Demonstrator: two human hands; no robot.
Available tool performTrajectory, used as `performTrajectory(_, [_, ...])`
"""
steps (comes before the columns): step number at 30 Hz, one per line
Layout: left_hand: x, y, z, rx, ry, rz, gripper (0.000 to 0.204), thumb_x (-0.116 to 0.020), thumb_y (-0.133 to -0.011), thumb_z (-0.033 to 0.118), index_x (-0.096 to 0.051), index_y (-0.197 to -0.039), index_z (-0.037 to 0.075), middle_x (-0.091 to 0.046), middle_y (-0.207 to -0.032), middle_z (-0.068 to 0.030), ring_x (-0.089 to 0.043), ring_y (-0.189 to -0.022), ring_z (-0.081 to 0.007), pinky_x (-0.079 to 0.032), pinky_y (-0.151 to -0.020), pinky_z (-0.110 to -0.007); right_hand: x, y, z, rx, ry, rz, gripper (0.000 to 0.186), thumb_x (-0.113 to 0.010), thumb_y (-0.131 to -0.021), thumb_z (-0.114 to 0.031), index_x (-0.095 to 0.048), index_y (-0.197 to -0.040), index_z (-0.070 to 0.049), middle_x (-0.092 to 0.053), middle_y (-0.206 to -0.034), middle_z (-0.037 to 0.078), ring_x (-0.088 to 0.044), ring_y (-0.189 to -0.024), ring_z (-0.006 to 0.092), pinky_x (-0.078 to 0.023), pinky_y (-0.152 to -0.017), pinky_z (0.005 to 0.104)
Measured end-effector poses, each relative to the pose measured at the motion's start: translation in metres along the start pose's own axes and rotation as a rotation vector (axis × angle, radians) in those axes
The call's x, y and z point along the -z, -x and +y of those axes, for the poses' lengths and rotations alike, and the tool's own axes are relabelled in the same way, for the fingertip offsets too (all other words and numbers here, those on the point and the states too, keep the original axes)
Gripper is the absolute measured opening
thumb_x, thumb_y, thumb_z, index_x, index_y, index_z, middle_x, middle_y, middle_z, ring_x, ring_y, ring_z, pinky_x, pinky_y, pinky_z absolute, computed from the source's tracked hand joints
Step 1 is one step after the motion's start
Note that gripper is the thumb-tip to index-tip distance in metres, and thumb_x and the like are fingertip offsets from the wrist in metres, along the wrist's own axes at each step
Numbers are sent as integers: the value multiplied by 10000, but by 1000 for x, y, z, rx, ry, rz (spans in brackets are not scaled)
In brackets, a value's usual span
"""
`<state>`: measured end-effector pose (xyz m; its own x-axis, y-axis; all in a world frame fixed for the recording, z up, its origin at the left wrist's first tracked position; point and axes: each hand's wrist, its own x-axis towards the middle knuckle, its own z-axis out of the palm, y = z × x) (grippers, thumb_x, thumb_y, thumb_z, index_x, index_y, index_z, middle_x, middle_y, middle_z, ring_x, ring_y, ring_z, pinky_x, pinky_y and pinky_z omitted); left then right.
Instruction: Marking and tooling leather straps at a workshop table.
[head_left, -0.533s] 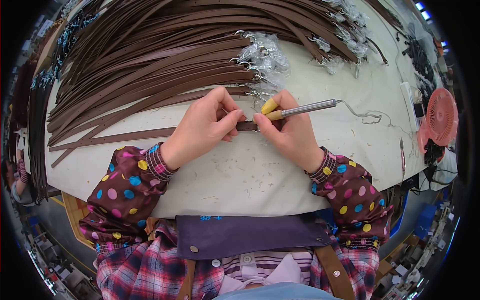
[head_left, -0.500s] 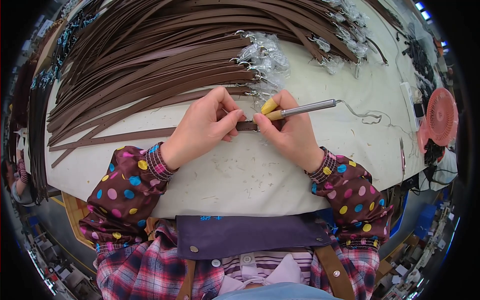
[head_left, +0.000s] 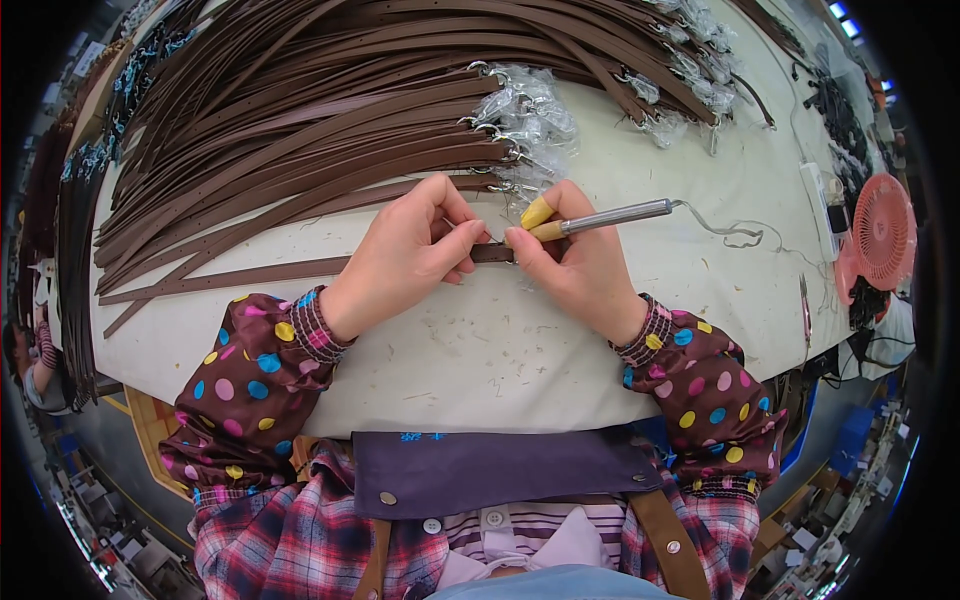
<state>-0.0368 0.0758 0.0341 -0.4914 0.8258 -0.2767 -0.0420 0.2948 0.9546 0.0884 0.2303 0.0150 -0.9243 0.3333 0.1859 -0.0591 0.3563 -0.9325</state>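
Observation:
A brown belt lies across the pale table, its free end to the left. My left hand pinches the belt close to its right end, thumb and fingers together. In my right hand is a corded pen-like tool, with a wood-coloured grip and a metal barrel pointing right. A yellow cover sits on a finger of that hand. The tool's working end is at the belt's right end, close to the left fingertips; the fingers hide its tip, so I cannot tell whether it touches.
Many brown belts are heaped beyond my hands, their buckles wrapped in clear plastic. To the right are a pink fan, a white power strip, a slim metal tool and the pen tool's cable. Dark straps hang at the left edge.
Almost nothing differs. Both hands keep their hold at the belt's right end, with at most a very slight shift of the fingertips and tool.

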Motion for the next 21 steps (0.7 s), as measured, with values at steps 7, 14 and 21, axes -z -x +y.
performTrajectory(7, [12, 11, 9, -358, -838, 108, 223, -699, -819, 144, -528, -929, 53, -584, -897, -52, -607, -726, -162, -491, -601, -287, 6, 3, 4, 31, -103, 90, 204, -681, -846, -96, -489, -879, -37, -533, -681, -21, -442, -560, 24, -349, -485, 197])
performTrajectory(14, [2, 15, 10, -513, -1050, 143, 209, -732, -758, 157, -555, -845, 87, -555, -867, -45, -601, -780, -246, -482, -605, -348, 14, 6, -5, 44, -126, 124, 197, -680, -848, -99, -499, -887, -33, -549, -705, -18, -456, -581, 25, -363, -514, 186])
performTrajectory(21, [-7, 37, -10, -501, -1004, 118, 177, -709, -774, 101, -560, -861, 66, -560, -836, -52, -597, -709, -247, -483, -587, -331, 18, 31, -13, 18, -179, 68, 187, -672, -847, -91, -499, -890, -34, -549, -747, -10, -483, -635, 36, -380, -548, 199])
